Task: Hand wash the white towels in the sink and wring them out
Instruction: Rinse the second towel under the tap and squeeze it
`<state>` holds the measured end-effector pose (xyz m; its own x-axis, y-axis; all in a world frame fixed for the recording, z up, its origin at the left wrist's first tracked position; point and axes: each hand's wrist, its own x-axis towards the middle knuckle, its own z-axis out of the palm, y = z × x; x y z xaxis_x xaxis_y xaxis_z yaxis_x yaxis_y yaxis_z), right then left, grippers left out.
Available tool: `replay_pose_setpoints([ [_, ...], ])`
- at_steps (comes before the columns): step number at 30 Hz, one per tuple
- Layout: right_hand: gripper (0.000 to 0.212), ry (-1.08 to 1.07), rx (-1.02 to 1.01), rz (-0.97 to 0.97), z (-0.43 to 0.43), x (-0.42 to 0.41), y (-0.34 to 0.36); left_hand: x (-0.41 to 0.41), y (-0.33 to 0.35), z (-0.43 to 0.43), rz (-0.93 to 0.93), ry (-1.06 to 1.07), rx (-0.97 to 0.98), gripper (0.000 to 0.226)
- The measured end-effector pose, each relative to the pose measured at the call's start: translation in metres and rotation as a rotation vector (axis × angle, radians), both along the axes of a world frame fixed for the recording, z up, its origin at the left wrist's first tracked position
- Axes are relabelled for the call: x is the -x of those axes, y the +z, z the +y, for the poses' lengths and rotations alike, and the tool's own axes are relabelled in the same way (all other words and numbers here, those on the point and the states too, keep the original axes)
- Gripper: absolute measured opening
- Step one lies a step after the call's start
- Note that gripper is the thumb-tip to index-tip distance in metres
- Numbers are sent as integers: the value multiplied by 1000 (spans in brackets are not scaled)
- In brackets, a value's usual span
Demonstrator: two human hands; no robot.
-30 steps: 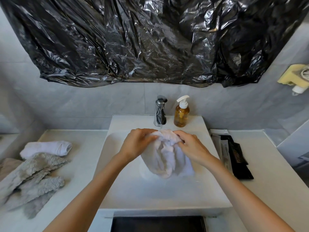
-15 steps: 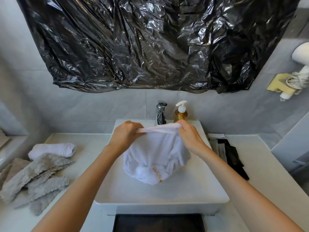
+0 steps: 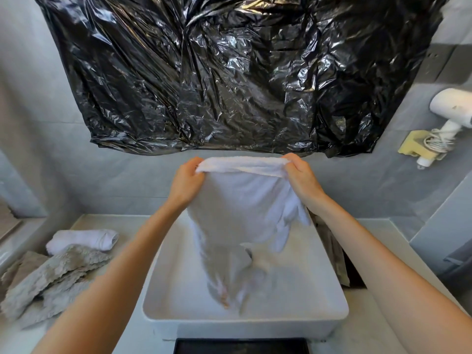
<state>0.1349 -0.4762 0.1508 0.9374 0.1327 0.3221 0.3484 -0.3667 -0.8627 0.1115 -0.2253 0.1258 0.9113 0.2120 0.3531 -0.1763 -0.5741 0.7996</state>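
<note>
White towel (image 3: pixel 240 200): held aloft over the sink (image 3: pixel 329 315), top edge stretched level between left hand (image 3: pixel 185 183) and right hand (image 3: pixel 302 178), each pinching a corner; length hangs down, tail seemingly brushing the basin. Rolled towel (image 3: pixel 84 238) on the counter's left edge. Tiled bathroom.

1. The hanging white terry towel (image 3: pixel 240 200) hides the back of the white rectangular sink (image 3: pixel 255 318); its lower end is motion-blurred.
2. The dark flat packets (image 3: pixel 339 261) on the tabletop (image 3: pixel 378 231) are mostly covered by the right forearm.
3. The grey shaggy cloths (image 3: pixel 51 277) run off the left edge.
4. The white wall-mounted hair dryer (image 3: pixel 452 108) is cut by the right edge.
</note>
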Motion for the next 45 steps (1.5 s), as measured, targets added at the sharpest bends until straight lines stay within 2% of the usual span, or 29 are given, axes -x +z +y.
replay_pose_setpoints([
  [2,19,14,11,25,-5,3,-4,-1,10,1,-14,-5,-70,22],
  [4,5,77,67,94,-13,9,-18,1,4,0,52,-93,-148,25],
  [7,33,191,329,175,-28,10,-59,5,-29,1,276,-255,-248,25],
  [9,29,155,490,184,-33,8,-93,8,-56,0,474,-332,-315,33],
  [10,24,119,529,190,-33,6,-107,8,-68,-3,570,-356,-405,48],
  [13,18,90,472,208,-24,3,-134,4,-101,-20,835,-357,-690,84],
  [15,23,130,358,174,-11,4,-138,-2,-123,-35,852,-410,-706,96],
  [16,27,151,302,149,-4,5,-138,-7,-132,-43,805,-472,-647,100],
  [18,36,178,213,93,7,1,-135,-15,-146,-56,717,-568,-411,96],
  [20,38,170,132,42,14,-6,-133,-23,-154,-64,661,-592,-208,81],
  [22,33,137,61,9,16,-17,-133,-31,-159,-70,620,-563,-172,74],
  [24,31,81,32,-18,13,-26,-135,-42,-160,-67,678,-482,-284,61],
  [26,43,25,62,-43,6,-34,-142,-52,-162,-56,701,-388,-494,42],
  [28,55,19,150,-35,-2,-38,-152,-59,-162,-46,635,-269,-641,32],
  [30,57,45,244,1,-9,-42,-163,-68,-160,-41,582,-174,-699,30],
  [32,53,65,344,71,-15,-46,-172,-76,-157,-40,602,-150,-568,31],
  [34,48,122,451,206,-18,-50,-180,-79,-153,-44,653,-210,-284,33],
  [38,113,383,787,503,-4,-56,-190,-70,-153,-59,693,-263,256,51],
  [39,120,428,754,530,5,-55,-191,-68,-154,-62,702,-257,324,53],
  [40,120,441,625,560,12,-54,-195,-67,-154,-63,713,-270,365,55],
  [41,109,416,456,599,19,-51,-200,-66,-156,-63,717,-297,397,56],
  [43,74,313,180,660,30,-43,-214,-60,-157,-61,704,-344,483,54],
  [45,55,210,63,653,37,-38,-223,-56,-161,-58,670,-369,590,52],
])
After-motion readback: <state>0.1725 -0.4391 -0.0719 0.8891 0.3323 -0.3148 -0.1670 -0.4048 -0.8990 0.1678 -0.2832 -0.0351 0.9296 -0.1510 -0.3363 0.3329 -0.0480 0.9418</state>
